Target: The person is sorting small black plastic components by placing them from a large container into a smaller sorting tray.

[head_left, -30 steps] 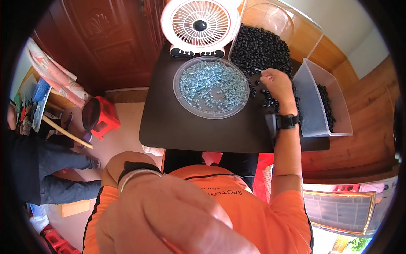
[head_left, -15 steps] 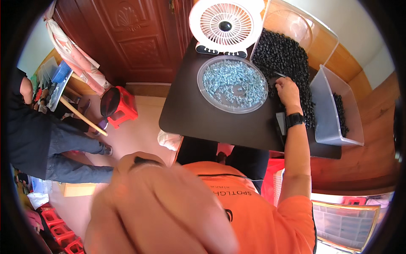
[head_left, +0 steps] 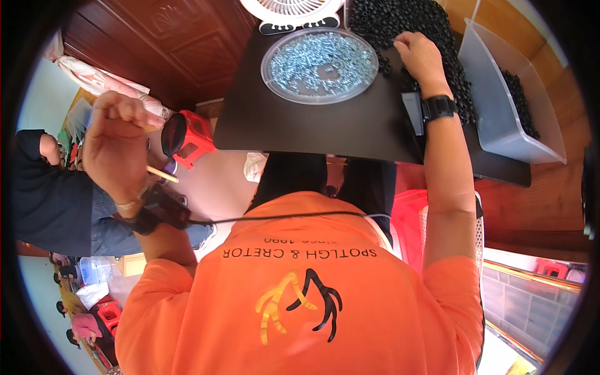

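Observation:
My right hand (head_left: 425, 59) reaches over the dark table, thumb and fingers pinched together at the near edge of a heap of small black ring-like pieces (head_left: 406, 19). Whatever the pinch holds is too small to make out. Left of it lies a round clear tray (head_left: 317, 98) spread with small, shiny bluish-silver metal pieces (head_left: 300, 59). Away from the table, my left hand (head_left: 119, 150) is raised at the far left, fingers loosely bent and apart, nothing visible in it. A black device with a cable (head_left: 165, 209) is strapped on that wrist.
A white fan (head_left: 294, 12) stands behind the tray. Right of the heap is a translucent bin (head_left: 500, 106) with black pieces inside. A grey-black block (head_left: 412, 112) sits beside my right wrist. Left of the table are a red stool (head_left: 197, 140) and a person in dark clothes (head_left: 53, 194).
My left hand has swung from close in front of the view out to the left. The view has tilted, so the table appears higher. My right hand stays by the black pieces.

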The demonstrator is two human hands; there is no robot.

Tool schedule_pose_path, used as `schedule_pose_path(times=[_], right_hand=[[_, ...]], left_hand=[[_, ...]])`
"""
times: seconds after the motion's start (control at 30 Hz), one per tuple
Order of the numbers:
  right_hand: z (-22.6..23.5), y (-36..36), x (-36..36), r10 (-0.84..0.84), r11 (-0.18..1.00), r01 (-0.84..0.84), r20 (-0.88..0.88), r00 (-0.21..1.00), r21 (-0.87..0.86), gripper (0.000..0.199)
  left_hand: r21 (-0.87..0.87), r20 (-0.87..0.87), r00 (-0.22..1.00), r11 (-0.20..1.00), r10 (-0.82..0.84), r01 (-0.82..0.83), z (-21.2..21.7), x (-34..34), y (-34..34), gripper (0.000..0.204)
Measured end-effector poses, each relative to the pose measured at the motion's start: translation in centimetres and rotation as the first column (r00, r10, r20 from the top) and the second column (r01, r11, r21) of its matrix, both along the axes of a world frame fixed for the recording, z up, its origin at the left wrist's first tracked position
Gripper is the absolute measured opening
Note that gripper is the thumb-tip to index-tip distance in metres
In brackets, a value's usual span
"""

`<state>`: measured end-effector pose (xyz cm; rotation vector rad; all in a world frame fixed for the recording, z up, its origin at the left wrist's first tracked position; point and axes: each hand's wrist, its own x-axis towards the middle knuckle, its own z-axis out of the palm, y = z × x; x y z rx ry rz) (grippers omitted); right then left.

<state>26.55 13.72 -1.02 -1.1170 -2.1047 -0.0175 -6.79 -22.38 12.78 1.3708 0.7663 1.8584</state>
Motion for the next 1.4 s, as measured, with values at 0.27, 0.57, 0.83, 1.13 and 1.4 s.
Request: schedule_pose_path(times=[0.27, 0.57, 0.83, 1.13, 1.4], right_hand=[[2.1, -2.9, -0.1, 0.139, 0.989, -0.145, -0.128, 0.982, -0.039, 0.02], [3.1, -4.7, -1.5, 0.233, 0.971, -0.224, -0.131, 0.964, 0.079, 0.016], [3.0, -4.5, -2.5, 0.257, 0.936, -0.213, -0.133, 0.957, 0.279, 0.011], [2.1, -3.7, -3.1, 0.212, 0.953, -0.186, -0.09, 0.973, 0.238, 0.015], [2.1, -3.6, -3.4, 0.201, 0.968, -0.185, -0.083, 0.976, 0.17, 0.018]], left_hand=[[-0.045, -0.173, 0.982, 0.996, 0.07, -0.078, 4.9, -1.4, 1.4, 0.035], [-0.457, -0.477, 0.681, 0.506, 0.555, -0.732, -10.2, -3.6, 7.2, 0.019], [-0.207, -0.819, 0.405, 0.45, 0.405, -0.869, -19.1, -2.4, 9.3, 0.039], [-0.114, -0.891, 0.252, 0.352, 0.377, -0.929, -17.9, 0.9, 9.0, 0.042], [-0.112, -0.909, 0.218, 0.296, 0.355, -0.949, -17.9, 1.3, 8.2, 0.043]])
